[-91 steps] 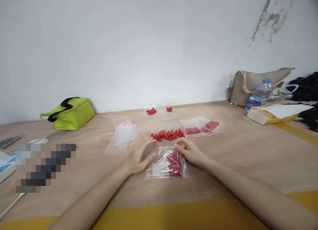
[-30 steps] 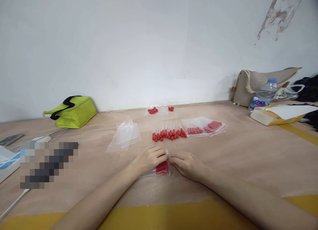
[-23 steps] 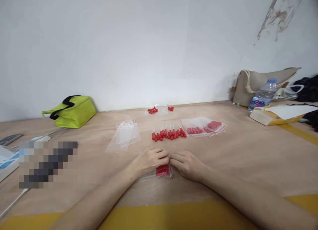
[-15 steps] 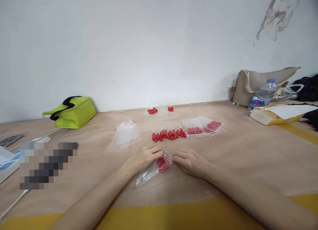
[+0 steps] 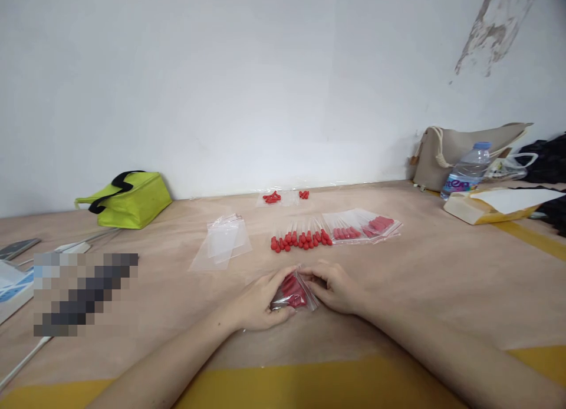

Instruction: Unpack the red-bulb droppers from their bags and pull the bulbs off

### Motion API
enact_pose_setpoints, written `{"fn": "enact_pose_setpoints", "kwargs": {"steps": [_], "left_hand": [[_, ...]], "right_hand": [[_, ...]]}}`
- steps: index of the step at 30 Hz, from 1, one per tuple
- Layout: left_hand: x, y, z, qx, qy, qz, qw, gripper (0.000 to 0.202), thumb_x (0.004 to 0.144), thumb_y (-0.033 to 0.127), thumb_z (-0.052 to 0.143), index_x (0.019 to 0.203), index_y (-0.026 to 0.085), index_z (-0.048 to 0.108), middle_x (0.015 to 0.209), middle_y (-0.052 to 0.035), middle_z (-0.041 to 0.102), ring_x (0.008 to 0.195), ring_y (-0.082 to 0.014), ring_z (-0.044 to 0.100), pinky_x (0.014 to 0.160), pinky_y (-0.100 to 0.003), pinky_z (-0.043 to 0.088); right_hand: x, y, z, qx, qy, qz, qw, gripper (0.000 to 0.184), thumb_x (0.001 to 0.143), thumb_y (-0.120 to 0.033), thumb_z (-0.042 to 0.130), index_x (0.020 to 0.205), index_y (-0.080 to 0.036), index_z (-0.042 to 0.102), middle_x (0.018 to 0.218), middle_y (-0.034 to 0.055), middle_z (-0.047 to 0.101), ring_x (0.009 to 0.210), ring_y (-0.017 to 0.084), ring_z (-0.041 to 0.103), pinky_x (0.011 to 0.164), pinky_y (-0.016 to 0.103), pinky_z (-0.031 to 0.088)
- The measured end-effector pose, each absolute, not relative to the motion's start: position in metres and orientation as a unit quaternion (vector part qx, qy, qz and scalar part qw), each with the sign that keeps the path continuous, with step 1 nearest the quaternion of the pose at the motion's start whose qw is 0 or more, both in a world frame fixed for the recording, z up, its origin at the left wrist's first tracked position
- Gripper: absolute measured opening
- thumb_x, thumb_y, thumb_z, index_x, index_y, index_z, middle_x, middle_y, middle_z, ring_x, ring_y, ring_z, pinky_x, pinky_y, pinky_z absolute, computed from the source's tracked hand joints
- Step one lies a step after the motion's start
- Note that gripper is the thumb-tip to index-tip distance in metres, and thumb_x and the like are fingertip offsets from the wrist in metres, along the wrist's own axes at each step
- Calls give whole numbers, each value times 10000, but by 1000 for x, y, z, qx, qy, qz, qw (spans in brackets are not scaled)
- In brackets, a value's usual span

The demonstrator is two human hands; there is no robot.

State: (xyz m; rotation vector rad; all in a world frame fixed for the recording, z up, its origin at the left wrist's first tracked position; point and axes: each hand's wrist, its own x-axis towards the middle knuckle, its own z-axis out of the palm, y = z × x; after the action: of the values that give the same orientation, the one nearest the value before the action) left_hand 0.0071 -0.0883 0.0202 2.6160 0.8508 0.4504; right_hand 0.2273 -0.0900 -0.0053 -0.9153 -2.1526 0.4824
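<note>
A small clear zip bag of red-bulbed droppers [image 5: 293,293] rests on the tan table between my hands. My left hand [image 5: 260,300] cups the bag from the left, with fingers curled under and around it. My right hand [image 5: 336,286] pinches the bag's upper right edge with closed fingers. Just beyond the hands lies a loose row of red-bulbed droppers [image 5: 299,239]. To its right lie filled bags of droppers [image 5: 362,225].
A pile of empty clear bags [image 5: 223,241] lies to the far left of the hands. A lime green bag [image 5: 128,200] sits by the wall. At the right stand a beige bag [image 5: 460,149], a water bottle [image 5: 464,170] and a yellow box [image 5: 486,205].
The bag lay flat and wide three seconds ago. Both hands have since gathered it into a narrow bundle, tilted it, and now hold it together near the table.
</note>
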Motion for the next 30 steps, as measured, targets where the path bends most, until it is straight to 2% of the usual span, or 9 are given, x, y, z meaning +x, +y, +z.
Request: {"fn": "enact_pose_setpoints", "kwargs": {"steps": [4, 7, 9, 11, 15, 18, 21, 24, 30], "left_hand": [[12, -82, 20, 932, 270, 173, 170, 650, 753, 305, 578, 1323, 216, 280, 1285, -89, 467, 1141, -225, 467, 957, -380, 387], [11, -80, 23, 932, 269, 184, 159, 569, 774, 360, 563, 1285, 217, 356, 1234, -87, 511, 1112, -228, 483, 946, -391, 389], [9, -79, 23, 924, 285, 195, 167, 553, 776, 394, 562, 1268, 217, 382, 1215, -86, 526, 1091, -229, 496, 933, -394, 396], [8, -79, 21, 912, 302, 209, 183, 537, 775, 404, 563, 1252, 219, 402, 1202, -82, 537, 1073, -226, 507, 922, -387, 403], [10, -78, 14, 897, 321, 228, 202, 500, 773, 387, 568, 1225, 222, 434, 1182, -75, 553, 1050, -226, 521, 909, -387, 411], [12, -77, 11, 896, 316, 237, 205, 482, 782, 371, 561, 1225, 231, 434, 1203, -67, 543, 1075, -221, 511, 928, -384, 399], [13, -77, 11, 893, 321, 239, 204, 471, 798, 362, 542, 1237, 243, 421, 1218, -56, 534, 1091, -210, 503, 937, -374, 394], [14, -75, 11, 893, 324, 238, 200, 489, 788, 381, 555, 1238, 243, 422, 1209, -54, 539, 1091, -211, 501, 936, -372, 394], [13, -73, 10, 899, 315, 235, 193, 515, 771, 361, 579, 1242, 237, 415, 1203, -58, 537, 1089, -211, 500, 936, -366, 396]], "right_hand": [[226, -87, -1, -398, -803, 278, 345, 262, 786, -197, 487, 988, -229, 651, 892, 35, 678, 765, 175, 598, 703, 299, 453], [229, -86, 0, -400, -803, 297, 327, 274, 795, -195, 461, 986, -224, 656, 746, 4, 662, 640, 139, 565, 624, 259, 431], [231, -86, -1, -409, -802, 298, 317, 286, 798, -198, 455, 1011, -206, 644, 620, -20, 598, 548, 109, 498, 554, 230, 393], [233, -85, -3, -411, -797, 305, 321, 311, 793, -207, 468, 1067, -184, 613, 577, -36, 538, 518, 90, 448, 529, 214, 368], [236, -85, -2, -370, -795, 364, 315, 404, 754, -279, 566, 1142, -166, 552, 631, -38, 524, 559, 84, 453, 537, 200, 372], [238, -86, 2, -332, -806, 401, 281, 355, 712, -326, 627, 1034, -179, 603, 694, -23, 563, 624, 101, 493, 567, 207, 394], [238, -89, 5, -346, -823, 338, 298, 276, 664, -318, 673, 906, -190, 641, 785, -1, 607, 707, 131, 530, 635, 233, 412], [234, -91, 5, -385, -821, 271, 322, 264, 653, -322, 684, 878, -193, 639, 832, 15, 624, 738, 146, 547, 657, 248, 415], [229, -92, 4, -427, -791, 292, 328, 278, 658, -324, 674, 875, -172, 588, 783, 14, 639, 668, 133, 558, 600, 233, 413]]}}
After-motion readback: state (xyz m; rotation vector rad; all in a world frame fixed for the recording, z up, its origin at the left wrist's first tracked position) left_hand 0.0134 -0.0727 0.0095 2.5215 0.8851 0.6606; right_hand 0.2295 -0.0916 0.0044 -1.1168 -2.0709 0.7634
